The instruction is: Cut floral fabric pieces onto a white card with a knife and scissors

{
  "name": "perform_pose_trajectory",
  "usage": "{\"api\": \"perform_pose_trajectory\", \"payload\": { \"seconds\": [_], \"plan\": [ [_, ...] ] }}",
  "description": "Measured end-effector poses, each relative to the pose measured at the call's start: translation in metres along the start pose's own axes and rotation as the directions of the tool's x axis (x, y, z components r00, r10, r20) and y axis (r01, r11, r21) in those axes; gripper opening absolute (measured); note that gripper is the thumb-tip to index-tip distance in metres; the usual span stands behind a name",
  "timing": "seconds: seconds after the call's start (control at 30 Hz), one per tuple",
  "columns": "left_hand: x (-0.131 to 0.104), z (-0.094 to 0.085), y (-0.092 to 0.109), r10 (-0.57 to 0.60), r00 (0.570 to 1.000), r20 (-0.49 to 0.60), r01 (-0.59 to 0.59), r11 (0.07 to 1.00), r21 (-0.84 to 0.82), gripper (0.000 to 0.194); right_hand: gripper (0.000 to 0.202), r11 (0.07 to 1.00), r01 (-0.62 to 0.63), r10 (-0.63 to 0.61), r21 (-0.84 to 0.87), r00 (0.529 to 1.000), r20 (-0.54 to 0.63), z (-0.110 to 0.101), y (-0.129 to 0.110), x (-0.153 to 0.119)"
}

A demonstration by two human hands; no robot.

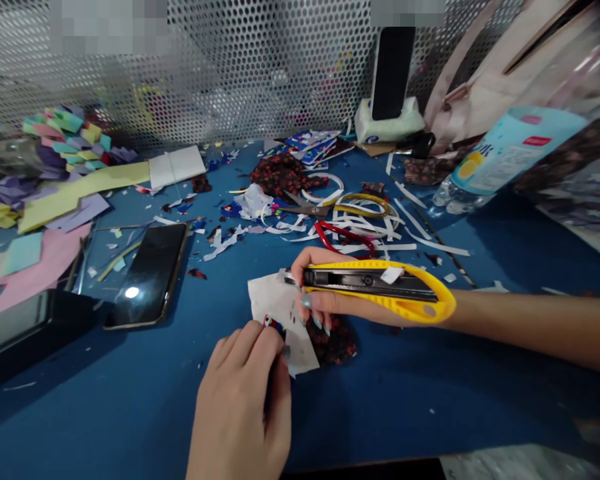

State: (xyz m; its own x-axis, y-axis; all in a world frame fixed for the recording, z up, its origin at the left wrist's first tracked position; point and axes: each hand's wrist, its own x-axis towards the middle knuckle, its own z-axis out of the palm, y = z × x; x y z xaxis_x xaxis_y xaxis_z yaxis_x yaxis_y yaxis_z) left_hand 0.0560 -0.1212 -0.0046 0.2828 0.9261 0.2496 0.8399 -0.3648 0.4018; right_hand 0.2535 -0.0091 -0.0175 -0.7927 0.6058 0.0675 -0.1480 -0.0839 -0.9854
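My right hand (317,293) is closed around a yellow utility knife (380,288), its tip pointing left over a white piece of paper (285,313). A white scrap clings to the knife's body. My left hand (247,373) pinches the paper's lower left side, where a small colourful printed bit (274,324) shows by the fingertips. Under the paper's right side and my right hand lies a dark red-and-black patterned piece (336,341), partly hidden. Behind the knife are scissors (325,209) with one yellow and one red handle, among white paper strips (393,227).
A phone (153,277) lies at left beside a dark box (35,333). Coloured paper pieces (80,187) pile up at the back left. A bottle (505,160) stands at right, near a second phone (393,73) propped on a tissue pack (389,123). Perforated metal (220,67) bounds the back.
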Motion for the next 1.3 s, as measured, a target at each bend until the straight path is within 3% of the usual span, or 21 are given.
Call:
{"api": "perform_pose_trajectory", "payload": {
  "seconds": [0.33,0.53,0.7,0.87,1.0,1.1,1.2,1.3],
  "plan": [
    [-0.003,-0.001,-0.004,-0.032,0.999,0.008,0.032,0.999,-0.039,0.014,0.019,1.000,-0.016,0.017,0.027,0.999,-0.027,0.000,0.006,0.002],
    [-0.006,-0.001,-0.010,0.026,1.000,-0.016,-0.026,0.999,-0.025,0.011,0.024,0.999,-0.014,0.018,0.052,0.998,-0.060,0.001,0.008,0.003],
    [-0.011,-0.008,-0.017,0.129,0.991,0.023,-0.129,0.992,-0.001,0.024,0.017,0.999,-0.042,0.044,0.030,0.997,-0.065,0.004,-0.006,-0.003],
    [-0.011,-0.017,-0.025,0.282,0.959,0.030,-0.282,0.959,0.009,0.030,0.008,0.992,0.120,-0.125,-0.043,0.982,-0.145,0.015,-0.029,-0.014],
    [-0.007,-0.021,-0.028,0.387,0.922,-0.007,-0.386,0.921,0.060,0.027,0.014,0.989,0.059,-0.043,0.134,0.991,-0.123,0.010,-0.033,-0.012],
    [-0.004,-0.020,-0.028,0.408,0.913,-0.006,-0.406,0.909,0.089,0.028,0.016,0.965,0.113,-0.052,0.237,0.966,-0.252,-0.002,-0.030,-0.004],
    [-0.004,-0.018,-0.029,0.425,0.905,0.008,-0.423,0.901,0.100,0.029,0.014,0.973,0.166,-0.098,0.159,0.924,-0.369,-0.011,-0.031,0.002],
    [-0.007,-0.016,-0.032,0.460,0.888,0.010,-0.458,0.881,0.121,0.029,0.028,0.985,0.154,-0.169,-0.071,0.922,-0.349,-0.007,-0.038,-0.005]
  ]
}}
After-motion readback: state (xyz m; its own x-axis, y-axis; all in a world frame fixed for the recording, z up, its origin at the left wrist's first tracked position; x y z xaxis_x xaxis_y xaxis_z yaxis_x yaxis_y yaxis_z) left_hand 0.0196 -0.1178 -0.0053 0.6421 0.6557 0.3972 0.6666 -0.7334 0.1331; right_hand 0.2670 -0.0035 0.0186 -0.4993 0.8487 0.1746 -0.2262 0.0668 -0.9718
